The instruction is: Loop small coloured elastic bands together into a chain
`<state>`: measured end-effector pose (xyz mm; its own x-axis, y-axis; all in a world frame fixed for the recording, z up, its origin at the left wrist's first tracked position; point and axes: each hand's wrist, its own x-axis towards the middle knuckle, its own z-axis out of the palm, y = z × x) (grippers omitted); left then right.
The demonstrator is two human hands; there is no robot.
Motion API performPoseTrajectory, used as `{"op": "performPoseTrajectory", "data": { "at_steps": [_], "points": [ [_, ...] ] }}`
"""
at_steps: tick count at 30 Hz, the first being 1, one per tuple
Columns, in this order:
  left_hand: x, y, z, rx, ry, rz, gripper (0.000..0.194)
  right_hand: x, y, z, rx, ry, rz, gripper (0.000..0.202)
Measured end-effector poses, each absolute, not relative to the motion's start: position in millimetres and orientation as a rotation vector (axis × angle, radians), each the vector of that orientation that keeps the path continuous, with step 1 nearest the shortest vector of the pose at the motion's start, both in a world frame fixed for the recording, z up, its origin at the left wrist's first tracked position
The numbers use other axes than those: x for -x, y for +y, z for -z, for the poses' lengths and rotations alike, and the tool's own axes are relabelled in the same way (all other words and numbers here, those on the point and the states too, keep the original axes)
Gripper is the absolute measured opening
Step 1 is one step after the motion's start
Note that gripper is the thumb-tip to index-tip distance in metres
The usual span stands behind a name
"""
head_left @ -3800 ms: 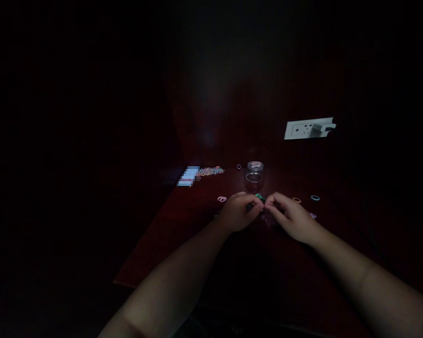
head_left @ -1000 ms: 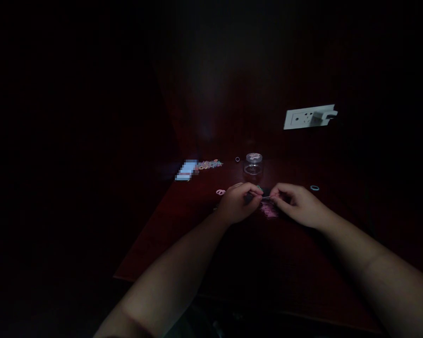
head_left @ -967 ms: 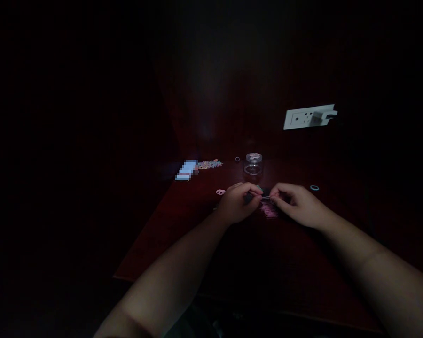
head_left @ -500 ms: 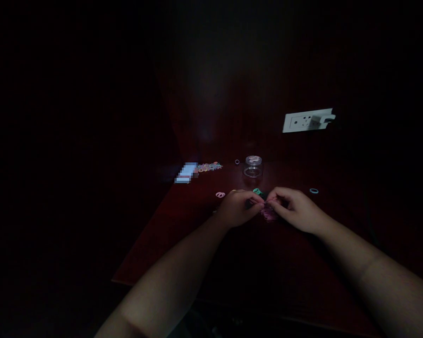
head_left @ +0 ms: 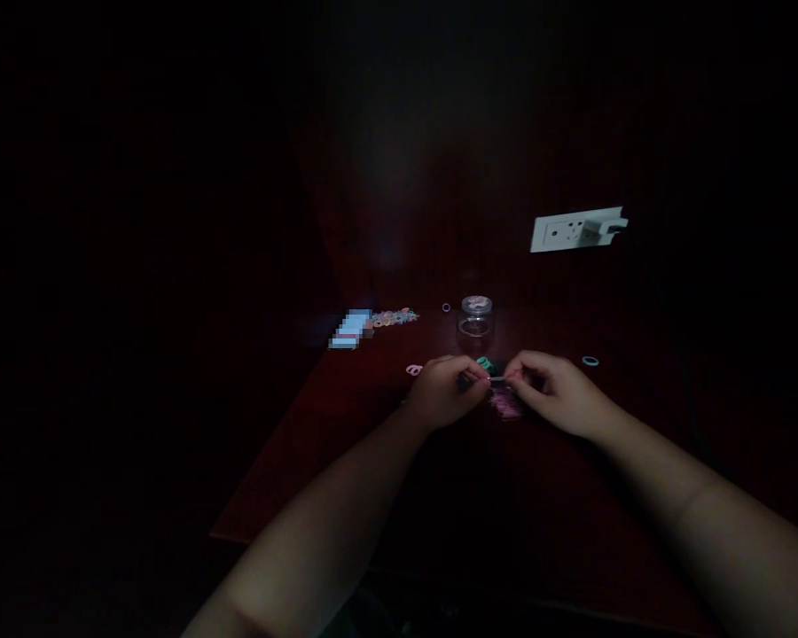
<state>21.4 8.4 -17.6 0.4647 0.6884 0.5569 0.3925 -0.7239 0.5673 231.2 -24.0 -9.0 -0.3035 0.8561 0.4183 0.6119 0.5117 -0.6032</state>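
Note:
My left hand point(head_left: 447, 392) and my right hand point(head_left: 551, 390) face each other over the dark red table point(head_left: 293, 461). Both are closed in a pinch, and a thin pale elastic hair tie point(head_left: 497, 379) is stretched between their fingertips. Just below it lies a small heap of pink hair ties point(head_left: 506, 406). Green hair ties point(head_left: 484, 363) sit right behind the gap between my hands. Pale pink hair ties point(head_left: 413, 369) lie beside my left hand, partly covered by it. A blue-green hair tie point(head_left: 590, 361) rests beyond my right hand.
A clear lidded jar point(head_left: 476, 323) stands behind my hands, with a dark hair tie point(head_left: 446, 307) to its left. Farther left are a multicoloured pile of hair ties point(head_left: 395, 317) and a bright pixelated rectangle point(head_left: 351, 329). A wall socket point(head_left: 575, 230) holds a plug.
My left hand has moved slightly left, away from my right hand. The pale hair tie now shows stretched across the wider gap.

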Motion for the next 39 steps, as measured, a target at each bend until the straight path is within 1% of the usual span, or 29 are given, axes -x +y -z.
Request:
{"op": "performPoseTrajectory", "data": {
  "at_steps": [4, 10, 21, 29, 39],
  "points": [
    [-21.0, 7.5, 16.1, -2.371, 0.905, -1.126, 0.008, -231.0, -24.4, 7.1, 1.174, -2.03, -0.465, 0.014],
    [-21.5, 6.8, 14.9, -2.372, 0.91, -1.127, 0.007, -232.1, -24.1, 5.7, 1.165, -2.043, -0.423, 0.012],
    [-21.5, 7.5, 16.9, -2.347, 0.875, -1.154, 0.01, -231.7, -23.5, 6.0, 1.152, -2.033, -0.385, 0.011],
    [-20.4, 8.1, 16.8, -2.349, 0.909, -1.177, 0.009, -236.7, -20.4, 7.6, 1.197, -2.148, -0.401, 0.008],
    [-20.0, 8.9, 17.0, -2.344, 0.891, -1.157, 0.009, -243.3, -15.0, 13.0, 1.281, -2.216, -0.382, 0.01]
  ]
}}
